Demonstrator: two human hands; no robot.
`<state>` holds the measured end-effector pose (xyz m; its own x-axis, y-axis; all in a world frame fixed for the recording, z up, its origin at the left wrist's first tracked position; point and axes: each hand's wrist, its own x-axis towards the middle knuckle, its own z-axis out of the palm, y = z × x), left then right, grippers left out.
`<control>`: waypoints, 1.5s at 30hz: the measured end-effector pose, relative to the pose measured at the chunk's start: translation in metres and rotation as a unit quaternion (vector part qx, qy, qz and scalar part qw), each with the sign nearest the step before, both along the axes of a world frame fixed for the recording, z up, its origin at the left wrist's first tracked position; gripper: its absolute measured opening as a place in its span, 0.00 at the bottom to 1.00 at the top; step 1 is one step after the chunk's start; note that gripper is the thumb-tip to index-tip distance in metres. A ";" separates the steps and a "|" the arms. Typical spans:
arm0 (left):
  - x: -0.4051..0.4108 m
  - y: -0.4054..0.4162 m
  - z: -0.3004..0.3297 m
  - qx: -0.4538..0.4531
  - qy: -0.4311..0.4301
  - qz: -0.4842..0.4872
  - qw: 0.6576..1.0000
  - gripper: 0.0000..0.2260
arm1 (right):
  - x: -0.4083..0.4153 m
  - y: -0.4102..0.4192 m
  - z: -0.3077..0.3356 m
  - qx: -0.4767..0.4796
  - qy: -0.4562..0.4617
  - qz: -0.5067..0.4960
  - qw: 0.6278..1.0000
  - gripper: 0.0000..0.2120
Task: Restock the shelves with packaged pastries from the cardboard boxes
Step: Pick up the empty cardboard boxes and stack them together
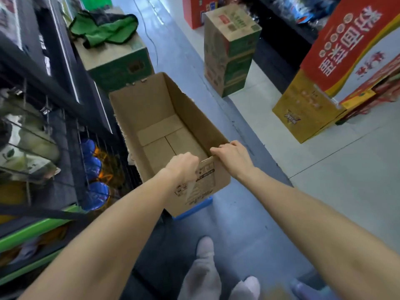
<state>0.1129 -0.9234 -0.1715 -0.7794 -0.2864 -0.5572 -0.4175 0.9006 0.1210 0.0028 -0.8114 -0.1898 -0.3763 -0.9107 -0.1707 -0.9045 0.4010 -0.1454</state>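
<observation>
An open brown cardboard box (151, 118) sits in the aisle in front of me, and its inside shows only bare bottom flaps. My left hand (184, 166) grips the box's near wall, fingers curled over the rim. My right hand (232, 155) grips the near right corner of the same rim. The shelves (49, 135) run along the left, holding blue-capped items and pale packages behind wire fronts. No packaged pastries are visible in the box.
A sealed green-and-brown carton (116, 59) with a green cloth (104, 29) on top stands just behind the box. Another tall carton (229, 50) stands across the aisle. Yellow and red cartons (307, 109) are stacked at the right. A blue edge (194, 210) shows under the box.
</observation>
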 end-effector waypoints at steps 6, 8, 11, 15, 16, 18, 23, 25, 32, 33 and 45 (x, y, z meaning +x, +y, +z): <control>0.004 0.015 -0.073 0.026 -0.033 -0.009 0.999 0.08 | 0.000 0.012 -0.060 0.084 -0.017 0.001 0.996 0.11; 0.007 0.021 -0.089 0.030 -0.046 -0.014 0.998 0.09 | 0.004 0.017 -0.072 0.102 -0.025 0.006 0.994 0.11; 0.019 0.023 -0.106 0.028 -0.067 -0.011 0.997 0.12 | 0.016 0.016 -0.086 0.135 -0.040 0.027 0.990 0.11; 0.038 0.024 -0.118 0.011 -0.076 0.004 0.997 0.12 | 0.033 0.013 -0.102 0.150 -0.077 0.026 0.985 0.10; 0.043 0.024 -0.120 0.010 -0.080 0.009 0.997 0.12 | 0.037 0.012 -0.105 0.149 -0.080 0.031 0.985 0.10; 0.050 0.025 -0.125 0.006 -0.085 0.014 0.996 0.12 | 0.046 0.011 -0.109 0.144 -0.074 0.047 0.986 0.11; 0.058 0.028 -0.128 -0.018 -0.066 0.009 0.998 0.12 | 0.053 0.016 -0.114 0.114 -0.056 0.053 0.990 0.11; 0.060 0.030 -0.126 -0.027 -0.062 0.008 0.998 0.12 | 0.052 0.017 -0.115 0.112 -0.058 0.056 0.990 0.11; 0.055 0.042 -0.104 0.005 0.003 0.040 0.999 0.17 | 0.055 0.033 -0.103 0.073 -0.187 -0.077 0.977 0.18; 0.051 0.044 -0.098 -0.002 0.020 0.034 0.999 0.19 | 0.054 0.039 -0.094 0.046 -0.232 -0.130 0.963 0.20; -0.068 0.187 0.007 0.075 0.051 -0.047 0.995 0.11 | 0.010 0.235 0.017 -0.085 -0.254 -0.481 0.835 0.15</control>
<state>0.0452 -0.7362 -0.1641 -0.8532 -0.1297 -0.5052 -0.3117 0.9034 0.2944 0.0123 -0.5761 -0.1727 -0.8658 -0.2562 -0.4299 0.0200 0.8406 -0.5412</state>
